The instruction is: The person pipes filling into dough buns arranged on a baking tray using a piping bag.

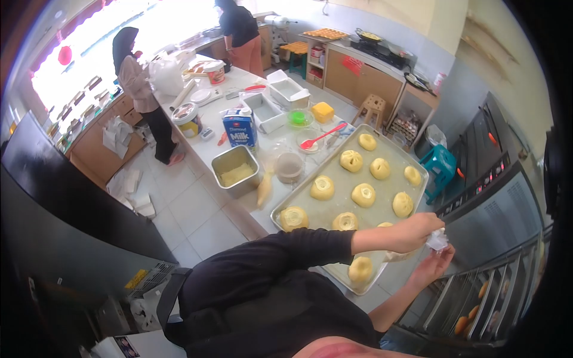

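Passable between dough buns (363, 195) on baking tray (394, 151) | narrowed left by plastic cup (289, 167), metal tin (235, 172), tall milk carton (240, 127) | obstructed far left by red spatula (323, 137) | bounded right by oven (498, 191)

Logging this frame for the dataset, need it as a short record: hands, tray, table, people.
left hand: grips crumpled clear plastic, over the tray's near right side
right hand: fingertips at the plastic's lower side
tray: large, metal; carries rounds of yellow dough, several with a dented or marked top; partly hidden by the left arm
table: milk carton, metal tin with pale yellow contents, red spatula
other people: two, standing in the background
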A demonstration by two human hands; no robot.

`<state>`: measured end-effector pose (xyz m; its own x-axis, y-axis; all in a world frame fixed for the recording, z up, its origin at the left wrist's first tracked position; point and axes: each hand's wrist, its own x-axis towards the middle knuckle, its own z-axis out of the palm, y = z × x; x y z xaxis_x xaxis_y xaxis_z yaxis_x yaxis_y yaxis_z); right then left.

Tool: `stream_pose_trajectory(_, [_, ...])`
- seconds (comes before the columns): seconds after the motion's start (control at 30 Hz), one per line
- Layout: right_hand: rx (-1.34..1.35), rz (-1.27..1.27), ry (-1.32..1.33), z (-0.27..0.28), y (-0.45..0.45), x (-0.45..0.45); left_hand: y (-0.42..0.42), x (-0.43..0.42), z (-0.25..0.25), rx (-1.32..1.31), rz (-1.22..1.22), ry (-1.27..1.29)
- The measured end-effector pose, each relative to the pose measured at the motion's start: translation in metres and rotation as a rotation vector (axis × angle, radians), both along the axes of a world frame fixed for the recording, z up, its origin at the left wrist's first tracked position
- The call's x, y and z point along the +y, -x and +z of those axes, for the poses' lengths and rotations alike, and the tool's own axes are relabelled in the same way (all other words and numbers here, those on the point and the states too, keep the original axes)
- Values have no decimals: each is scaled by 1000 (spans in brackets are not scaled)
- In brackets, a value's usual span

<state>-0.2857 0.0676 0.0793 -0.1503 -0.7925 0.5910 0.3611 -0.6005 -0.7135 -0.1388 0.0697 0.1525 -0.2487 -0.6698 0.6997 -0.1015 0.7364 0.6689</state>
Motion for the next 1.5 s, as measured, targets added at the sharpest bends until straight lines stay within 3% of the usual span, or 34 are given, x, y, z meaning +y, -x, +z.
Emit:
stream_pose_trajectory(0.13, [62, 52, -192, -24, 0, -8, 5, -6, 5, 19, -7, 46])
stream_pose_trajectory(0.23, [-4, 231, -275, -43, 3, -10, 6, -9, 7, -93, -41, -8])
stream_pose_trajectory(0.33, [169, 210, -365, -45, -3, -6, 7, -16, 3, -136, -65, -85])
stream_pose_trajectory(0.4, [114, 172, -388, -42, -5, -5, 5, -17, 3, -199, -125, -98])
stream_pose_trajectory(0.53, [3, 357, -147, -35, 6, -10, 1, -14, 10, -268, -224, 160])
stream_pose_trajectory(0.73, [277, 197, -14, 9, 21, -12, -14, -2, 39, -356, -166, 188])
stream_pose_trajectory(0.83, [424, 200, 6, 47, 16, -8, -13, -1, 41, -230, -203, 135])
stream_pose_trajectory(0.93, [443, 66, 29, 45, 16, -13, -15, 2, 44, -236, -235, 56])
stream_pose_trajectory(1.03, [530, 29, -44, 59, 2, -5, -10, 1, 29, 12, -199, 43])
stream_pose_trajectory(1.23, [661, -310, 328, 58, -23, 5, -10, -4, 19, 39, -97, 87])
stream_pose_trajectory(1.37, [721, -505, 251, 55, -36, 16, -19, -3, 22, -31, -128, 92])
stream_pose_trajectory(1.5, [681, -505, 158, 45, -37, 12, -24, -10, 28, -54, -202, -42])
